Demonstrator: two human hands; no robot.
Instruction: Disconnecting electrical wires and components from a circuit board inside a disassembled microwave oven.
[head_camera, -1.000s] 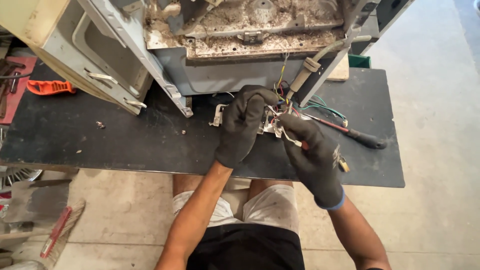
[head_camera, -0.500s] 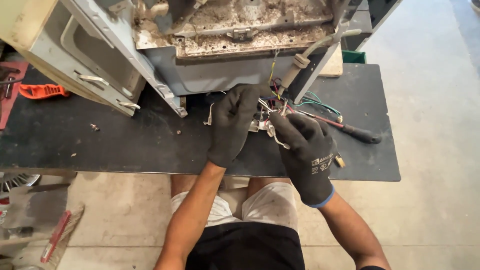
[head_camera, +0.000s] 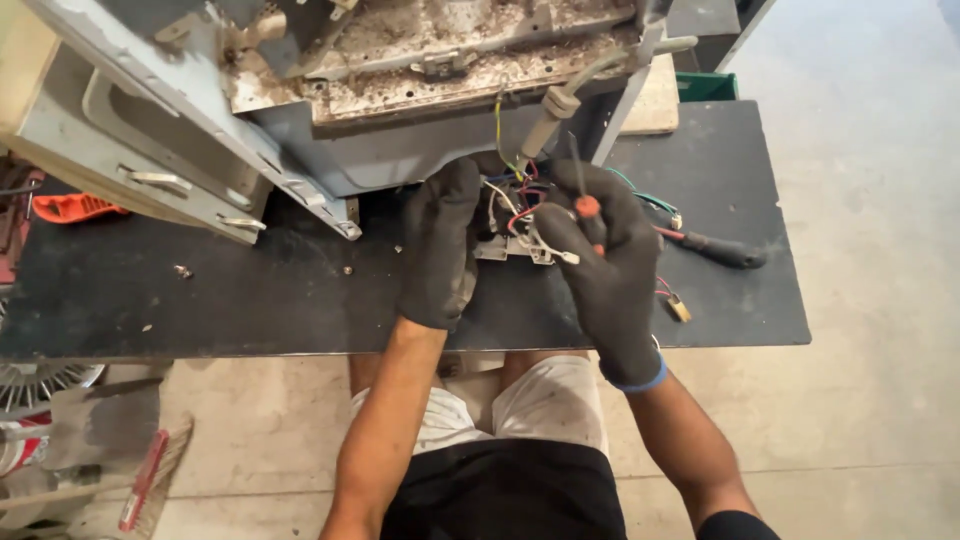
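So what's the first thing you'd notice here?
Two dark-gloved hands, left and right, meet at a tangle of coloured wires in the middle of the black workbench. The right hand grips a small red-handled screwdriver. Behind them looms a grimy, opened-up grey metal appliance.

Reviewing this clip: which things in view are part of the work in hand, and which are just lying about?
In hand:
left hand steadying the small wired part
right hand holding a red-tipped tool
coloured wires
opened grey appliance

Lying about:
black-handled screwdriver on the black worktop
orange tool
loose screws
red-handled brush on the floor
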